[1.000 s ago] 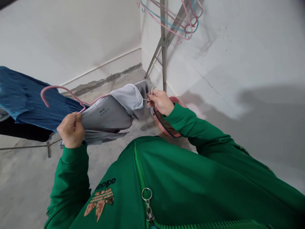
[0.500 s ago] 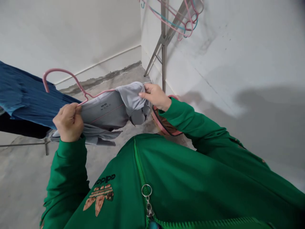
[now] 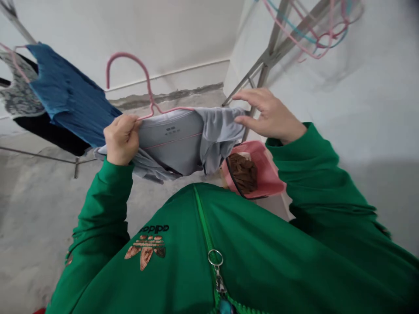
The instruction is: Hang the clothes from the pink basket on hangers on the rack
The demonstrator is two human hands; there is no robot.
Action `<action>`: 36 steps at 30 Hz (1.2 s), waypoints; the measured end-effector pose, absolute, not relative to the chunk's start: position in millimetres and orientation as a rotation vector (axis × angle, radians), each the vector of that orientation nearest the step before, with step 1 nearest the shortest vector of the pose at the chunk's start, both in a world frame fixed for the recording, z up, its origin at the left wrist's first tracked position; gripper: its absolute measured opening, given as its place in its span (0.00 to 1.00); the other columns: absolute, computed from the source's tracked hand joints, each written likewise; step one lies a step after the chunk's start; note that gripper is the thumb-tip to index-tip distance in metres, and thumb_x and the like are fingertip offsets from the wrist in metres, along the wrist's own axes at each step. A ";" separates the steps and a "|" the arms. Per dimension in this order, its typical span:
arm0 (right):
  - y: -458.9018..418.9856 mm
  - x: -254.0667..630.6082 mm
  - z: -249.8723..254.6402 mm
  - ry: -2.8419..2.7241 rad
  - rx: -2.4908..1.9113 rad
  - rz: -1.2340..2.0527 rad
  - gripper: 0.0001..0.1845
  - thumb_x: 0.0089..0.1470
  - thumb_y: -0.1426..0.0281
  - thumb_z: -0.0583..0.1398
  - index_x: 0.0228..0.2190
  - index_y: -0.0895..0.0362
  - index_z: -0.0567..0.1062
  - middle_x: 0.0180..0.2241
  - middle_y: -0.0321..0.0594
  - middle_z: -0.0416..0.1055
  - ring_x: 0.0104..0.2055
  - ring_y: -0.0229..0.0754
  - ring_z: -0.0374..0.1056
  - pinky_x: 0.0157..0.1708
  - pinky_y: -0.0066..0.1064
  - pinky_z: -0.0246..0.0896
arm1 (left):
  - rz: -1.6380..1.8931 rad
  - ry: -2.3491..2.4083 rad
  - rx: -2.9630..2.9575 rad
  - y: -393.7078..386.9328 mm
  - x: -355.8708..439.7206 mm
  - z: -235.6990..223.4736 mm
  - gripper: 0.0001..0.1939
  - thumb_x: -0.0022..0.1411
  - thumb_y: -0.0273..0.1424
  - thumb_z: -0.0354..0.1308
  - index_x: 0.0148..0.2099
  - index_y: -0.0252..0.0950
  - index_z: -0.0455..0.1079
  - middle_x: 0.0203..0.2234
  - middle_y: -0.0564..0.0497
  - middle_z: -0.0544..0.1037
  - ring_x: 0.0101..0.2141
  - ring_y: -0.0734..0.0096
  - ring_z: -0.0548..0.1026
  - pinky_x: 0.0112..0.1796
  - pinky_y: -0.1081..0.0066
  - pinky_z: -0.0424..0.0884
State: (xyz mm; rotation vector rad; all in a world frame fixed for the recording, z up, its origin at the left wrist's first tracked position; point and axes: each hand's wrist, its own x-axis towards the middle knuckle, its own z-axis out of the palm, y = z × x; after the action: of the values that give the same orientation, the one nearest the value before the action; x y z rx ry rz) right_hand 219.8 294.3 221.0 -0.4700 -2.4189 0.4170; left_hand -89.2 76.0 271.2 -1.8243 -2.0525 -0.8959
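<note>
Left hand [image 3: 121,139] gripping grey shirt [image 3: 172,141], pink hanger [image 3: 144,83]; right hand [image 3: 270,115] open alongside.

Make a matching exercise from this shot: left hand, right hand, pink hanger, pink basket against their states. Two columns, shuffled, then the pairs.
Things
1. left hand
2. right hand
3. pink hanger
4. pink plastic basket

States
A. holding brown contents
B. open, fingers spread
C. hook sticking up out of the grey garment
D. closed on the grey garment

Pairs: 1-D, 2-B, 3-C, 4-A
</note>
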 end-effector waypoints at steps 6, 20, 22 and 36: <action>283.5 205.7 213.4 -2.552 -0.466 0.364 0.17 0.60 0.61 0.52 0.42 0.55 0.76 0.40 0.47 0.77 0.44 0.48 0.72 0.44 0.40 0.67 | -1.193 -2.287 -1.803 89.8 -80.0 274.3 0.09 0.62 0.36 0.55 0.35 0.37 0.72 0.27 0.52 0.69 0.42 0.64 0.75 0.43 0.67 0.70; 286.3 220.7 214.5 -2.219 -0.666 0.175 0.15 0.57 0.63 0.51 0.29 0.55 0.75 0.26 0.48 0.76 0.29 0.47 0.73 0.31 0.35 0.65 | -1.123 -2.587 -1.360 53.3 -142.5 238.2 0.17 0.56 0.39 0.62 0.20 0.36 0.65 0.13 0.57 0.63 0.18 0.78 0.60 0.22 0.71 0.54; 288.0 222.4 215.3 -2.191 -0.685 0.192 0.14 0.55 0.63 0.52 0.29 0.54 0.75 0.25 0.47 0.76 0.29 0.47 0.73 0.31 0.35 0.66 | -1.317 -2.571 -1.273 63.7 -134.6 213.2 0.17 0.54 0.39 0.63 0.21 0.36 0.65 0.13 0.57 0.64 0.18 0.77 0.61 0.21 0.72 0.55; 292.5 241.2 215.5 -2.154 -0.653 0.264 0.12 0.54 0.63 0.55 0.28 0.53 0.76 0.27 0.48 0.77 0.30 0.48 0.74 0.32 0.36 0.68 | -2.115 -2.491 -1.061 84.4 -137.0 289.9 0.12 0.64 0.27 0.52 0.27 0.37 0.59 0.13 0.64 0.57 0.15 0.85 0.56 0.22 0.75 0.54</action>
State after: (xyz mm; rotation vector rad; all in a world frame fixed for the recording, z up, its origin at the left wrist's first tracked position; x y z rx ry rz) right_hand 241.2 292.5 215.5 -0.6532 -2.1538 0.2637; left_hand -137.0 84.4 289.9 -1.0615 -2.4908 -2.1155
